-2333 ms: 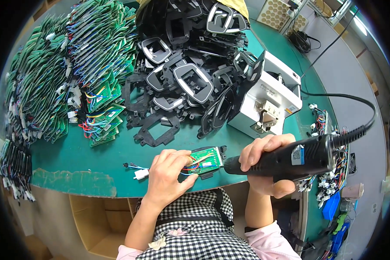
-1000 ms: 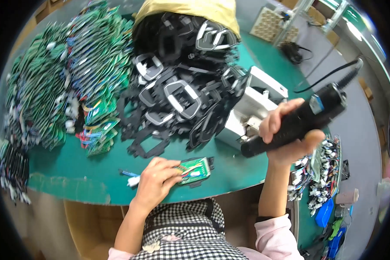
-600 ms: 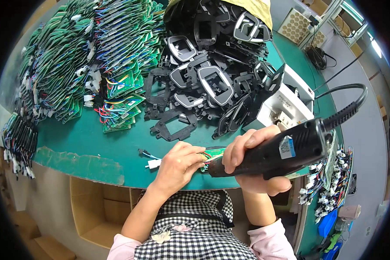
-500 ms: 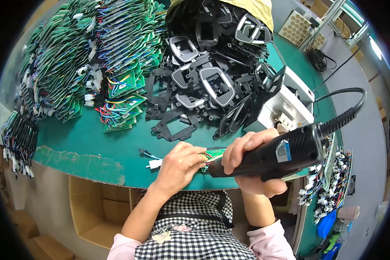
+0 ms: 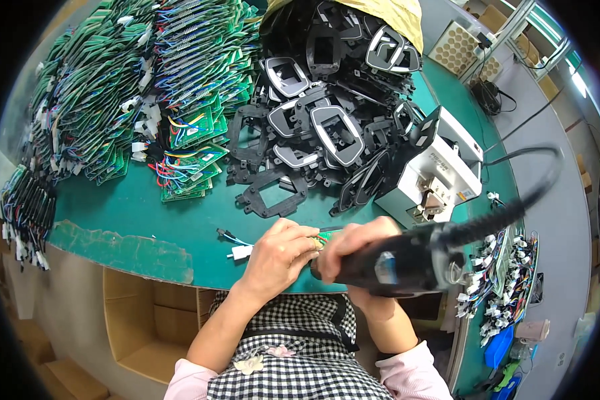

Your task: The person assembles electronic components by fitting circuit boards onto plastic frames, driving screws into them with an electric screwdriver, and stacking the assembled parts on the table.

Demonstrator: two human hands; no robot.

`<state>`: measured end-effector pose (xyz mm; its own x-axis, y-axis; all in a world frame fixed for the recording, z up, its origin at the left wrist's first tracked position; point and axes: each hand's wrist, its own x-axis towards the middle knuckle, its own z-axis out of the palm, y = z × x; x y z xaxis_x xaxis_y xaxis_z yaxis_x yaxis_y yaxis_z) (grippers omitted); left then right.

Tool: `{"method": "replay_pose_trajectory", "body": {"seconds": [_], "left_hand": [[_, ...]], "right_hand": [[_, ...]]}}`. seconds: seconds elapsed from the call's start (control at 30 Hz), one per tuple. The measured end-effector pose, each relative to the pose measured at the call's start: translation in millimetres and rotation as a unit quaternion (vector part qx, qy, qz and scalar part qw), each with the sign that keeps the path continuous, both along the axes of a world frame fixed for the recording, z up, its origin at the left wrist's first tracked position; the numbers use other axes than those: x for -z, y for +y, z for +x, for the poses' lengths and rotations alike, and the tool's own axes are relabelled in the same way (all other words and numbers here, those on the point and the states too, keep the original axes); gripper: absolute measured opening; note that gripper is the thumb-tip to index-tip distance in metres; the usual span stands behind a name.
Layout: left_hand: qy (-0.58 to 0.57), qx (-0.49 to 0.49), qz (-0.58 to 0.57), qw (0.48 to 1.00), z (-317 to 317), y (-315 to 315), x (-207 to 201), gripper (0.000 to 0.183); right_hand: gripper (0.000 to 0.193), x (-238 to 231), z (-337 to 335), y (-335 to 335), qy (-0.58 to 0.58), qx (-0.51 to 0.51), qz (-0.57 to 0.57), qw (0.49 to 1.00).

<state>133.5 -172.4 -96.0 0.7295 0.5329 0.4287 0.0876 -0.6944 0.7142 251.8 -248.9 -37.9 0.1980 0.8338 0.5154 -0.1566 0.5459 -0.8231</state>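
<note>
While bending the left hand point(image 5: 277, 257) over a green rectangular circuit board point(image 5: 327, 235), grips a thick black corded handheld tool point(image 5: 407, 268) in the right hand point(image 5: 361, 248).

Holds left thumb and fingertips close together at the left end of the board, over thin red and yellow wires point(image 5: 321, 239); cannot tell whether pinching or only pressing. Wraps right fingers around the tool, with its front end pointing left, just beside the left thumb. Leaves only a narrow strip of board visible between both hands, near the front edge of the green tabletop point(image 5: 130, 247). Has a small white plastic connector point(image 5: 241, 253) just left of the left hand, and an angular black plastic frame point(image 5: 252, 202) lying farther back, beyond the fingers.
</note>
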Motion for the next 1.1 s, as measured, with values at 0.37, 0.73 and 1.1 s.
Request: {"method": "replay_pose_trajectory", "body": {"seconds": [0.37, 0.73, 1.1], "left_hand": [[-0.019, -0.003, 0.004, 1.0, -1, -3, -2, 0.014], [-0.02, 0.0, 0.007, 1.0, -1, -1, 1, 0.012], [-0.029, -0.002, 0.0, 1.0, -2, -2, 0, 0.011]], "right_hand": [[0.074, -37, 10, -12, 0.055, 0.011, 0.047, 0.997], [0.076, -10, -5, -8, 0.063, 0.086, 0.068, 0.992], [0.076, -17, -7, -17, 0.039, 0.058, 0.059, 0.996]]}}
